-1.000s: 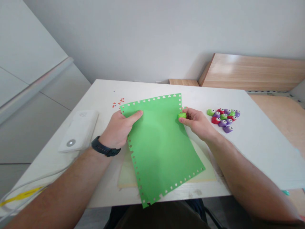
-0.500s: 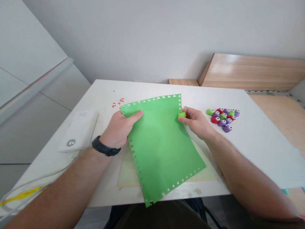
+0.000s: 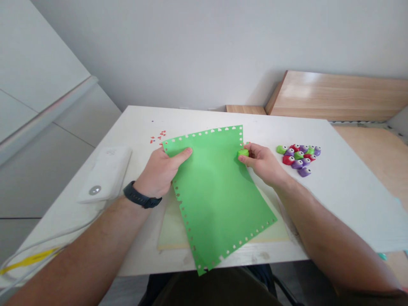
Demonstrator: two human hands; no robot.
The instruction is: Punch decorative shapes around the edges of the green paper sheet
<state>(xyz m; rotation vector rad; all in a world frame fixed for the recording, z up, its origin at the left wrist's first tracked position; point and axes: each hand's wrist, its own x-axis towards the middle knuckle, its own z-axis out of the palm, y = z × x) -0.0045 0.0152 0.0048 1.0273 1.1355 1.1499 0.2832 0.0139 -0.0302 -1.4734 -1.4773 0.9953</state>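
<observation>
A green sheet of paper (image 3: 216,182) is held up at a tilt over the table, with small shapes punched along its edges. My left hand (image 3: 162,170) grips its upper left side, thumb on top and fingers underneath. At the right edge, my right hand (image 3: 259,161) closes around a small green craft punch (image 3: 242,153), which sits over the paper's margin. Part of the punch is hidden by my fingers. More craft punches (image 3: 298,158) in red, purple and green, each with a round white and dark top, lie grouped to the right.
Small red paper bits (image 3: 158,137) are scattered behind my left hand. A pale yellowish mat (image 3: 174,229) lies beneath the sheet. On the left are a white box-shaped device (image 3: 105,174) and a cable with a yellow tag (image 3: 30,260). The table (image 3: 344,204) meets a wall behind.
The lower end of the green paper has shifted slightly to the right. Both hands keep their hold, and the punch stays at the same edge.
</observation>
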